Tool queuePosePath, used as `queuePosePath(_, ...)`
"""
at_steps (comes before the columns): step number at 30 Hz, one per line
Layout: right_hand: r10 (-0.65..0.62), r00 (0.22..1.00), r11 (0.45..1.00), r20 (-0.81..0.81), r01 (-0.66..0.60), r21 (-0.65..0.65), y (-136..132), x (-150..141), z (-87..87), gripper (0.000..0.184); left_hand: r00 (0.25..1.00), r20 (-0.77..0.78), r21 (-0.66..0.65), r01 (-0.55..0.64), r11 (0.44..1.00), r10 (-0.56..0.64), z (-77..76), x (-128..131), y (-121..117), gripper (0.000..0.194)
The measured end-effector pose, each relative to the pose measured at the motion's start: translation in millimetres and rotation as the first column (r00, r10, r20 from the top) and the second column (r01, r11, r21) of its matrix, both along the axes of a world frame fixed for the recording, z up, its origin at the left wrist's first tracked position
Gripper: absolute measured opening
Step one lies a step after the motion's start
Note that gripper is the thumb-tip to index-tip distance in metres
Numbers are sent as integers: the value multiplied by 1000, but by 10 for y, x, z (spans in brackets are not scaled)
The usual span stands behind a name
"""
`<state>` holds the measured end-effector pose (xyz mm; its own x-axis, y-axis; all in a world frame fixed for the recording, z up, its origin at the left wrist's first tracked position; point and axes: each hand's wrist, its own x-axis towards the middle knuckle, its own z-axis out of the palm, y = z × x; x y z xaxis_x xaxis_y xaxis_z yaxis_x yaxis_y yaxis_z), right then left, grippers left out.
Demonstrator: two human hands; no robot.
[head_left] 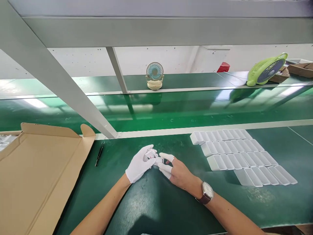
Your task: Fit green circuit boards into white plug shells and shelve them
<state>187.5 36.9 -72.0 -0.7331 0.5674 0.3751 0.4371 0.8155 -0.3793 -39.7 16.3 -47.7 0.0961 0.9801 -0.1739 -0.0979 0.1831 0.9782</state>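
Note:
My left hand [140, 164], in a white glove, is closed around a small white plastic part [152, 156] just above the green work mat [146, 202]. My right hand [176, 172] wears white finger cots and a wristwatch. Its fingertips pinch the same small part from the right. Both hands meet at the middle of the bench. The part is largely hidden by the fingers.
Rows of white plastic pieces [241, 156] lie to the right of my hands. Black tweezers [99, 153] rest to the left, beside an open cardboard box [36, 176]. A small beige fan [155, 75] and a green fan [266, 69] stand on the far shelf. A slanted metal strut [61, 85] crosses at upper left.

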Motion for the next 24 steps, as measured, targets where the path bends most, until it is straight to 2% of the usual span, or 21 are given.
queuePosePath(3, 17, 999, 1000, 38, -16, -12, 2, 7, -17, 50, 1000, -14, -52, 1, 999, -2, 40, 15, 17, 66)
queuePosePath(6, 19, 1000, 999, -17, -20, -41, 8, -3, 3, 51, 1000, -15, -54, 1, 999, -2, 59, 23, 20, 67)
queuePosePath(10, -33, 978, 971, -206, -17, -237, 12, -26, 60, 47, 1000, 4, -21, 4, 1000, -4, 26, 9, 4, 66)
queuePosePath(12, -105, 968, 932, -227, 17, -362, 14, -38, 65, 56, 1000, -1, -16, 8, 1000, -8, -3, -6, -2, 65)
queuePosePath(14, -133, 970, 908, -205, 36, -418, 20, -57, 47, 65, 1000, -18, -10, 8, 1000, -8, -22, -16, -4, 64)
queuePosePath(20, -54, 959, 950, -277, -36, -311, 39, -130, -19, 43, 1000, -3, 10, -6, 1000, 6, -13, 3, -8, 66)
queuePosePath(24, -53, 988, 982, -146, 25, -189, 23, -129, -35, 51, 999, -42, 23, -25, 999, 26, -65, -3, -20, 67)
